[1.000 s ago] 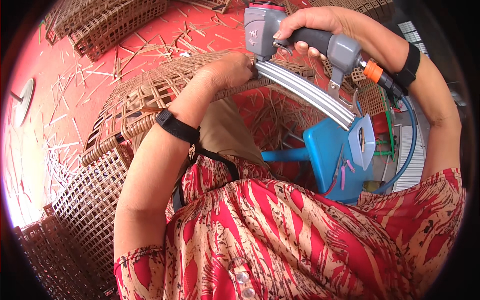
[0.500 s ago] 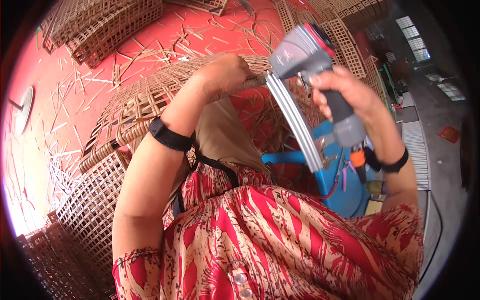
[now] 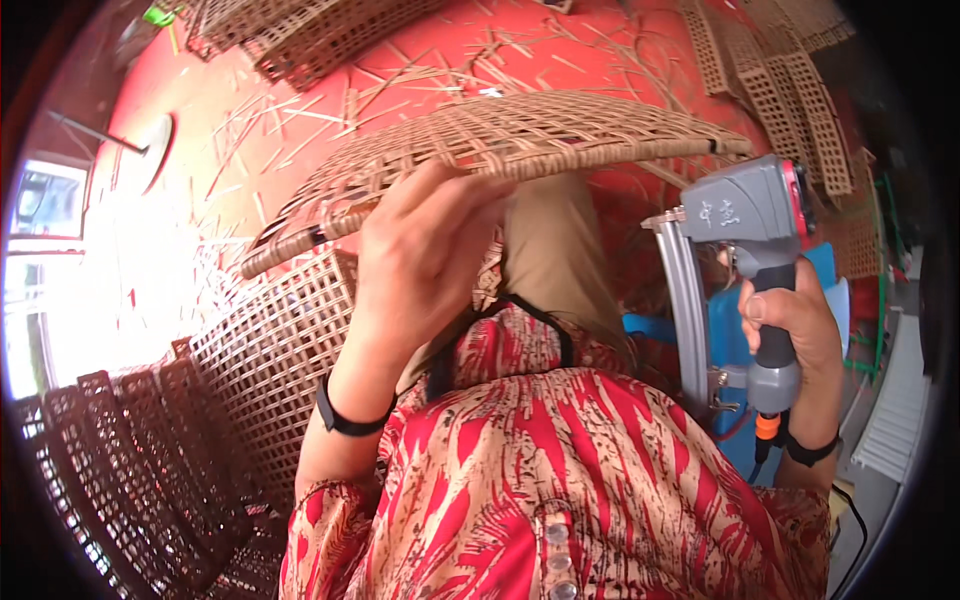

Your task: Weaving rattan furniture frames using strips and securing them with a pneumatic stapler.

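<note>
My right hand is wrapped round the black grip of a grey pneumatic nail gun. Its long silver magazine points down toward my lap, and an orange hose fitting sits below the grip. A brown woven rattan panel with a wrapped rim lies across my knees. Close to the panel's near rim is my left hand, raised, its fingers stretched to the right and partly smeared by motion. Nothing shows in that hand. Whether its fingertips touch the rim is hard to see.
At the left stand a lattice-woven piece and a stack of dark woven pieces. More woven pieces lie at the far left and far right. Cane scraps litter the red floor. A blue stool is beside my right arm.
My left hand has come off the panel's rim and moved back toward me. The nail gun has moved right and down, away from the panel. The view has turned a little left.
</note>
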A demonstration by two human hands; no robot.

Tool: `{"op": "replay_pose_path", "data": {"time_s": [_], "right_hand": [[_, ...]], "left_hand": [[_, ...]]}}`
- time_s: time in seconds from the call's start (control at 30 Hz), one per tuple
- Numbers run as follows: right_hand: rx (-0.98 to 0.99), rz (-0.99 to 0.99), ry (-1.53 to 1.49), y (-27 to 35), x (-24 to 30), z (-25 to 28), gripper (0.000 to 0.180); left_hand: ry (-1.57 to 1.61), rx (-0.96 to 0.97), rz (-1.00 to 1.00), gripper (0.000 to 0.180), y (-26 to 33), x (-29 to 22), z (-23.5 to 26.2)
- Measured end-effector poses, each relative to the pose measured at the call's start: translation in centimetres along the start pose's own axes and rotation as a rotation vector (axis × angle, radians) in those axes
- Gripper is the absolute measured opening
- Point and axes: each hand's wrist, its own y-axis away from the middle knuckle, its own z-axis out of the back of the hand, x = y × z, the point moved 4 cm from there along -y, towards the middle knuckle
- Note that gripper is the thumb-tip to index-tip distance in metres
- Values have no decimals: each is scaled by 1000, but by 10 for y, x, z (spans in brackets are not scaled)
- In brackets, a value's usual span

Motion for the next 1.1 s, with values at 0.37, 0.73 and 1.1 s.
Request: {"op": "replay_pose_path", "data": {"time_s": [0.37, 0.73, 1.1], "right_hand": [[-19, 65, 20, -10, -5, -14, 38], [9, 41, 52, -8, 0, -24, 45], [56, 16, 77, -9, 4, -27, 50]], "left_hand": [[56, -152, 416, 17, 28, 57, 78], [188, 179, 227, 29, 28, 48, 73], [-274, 52, 1, 16, 7, 34, 43]]}}
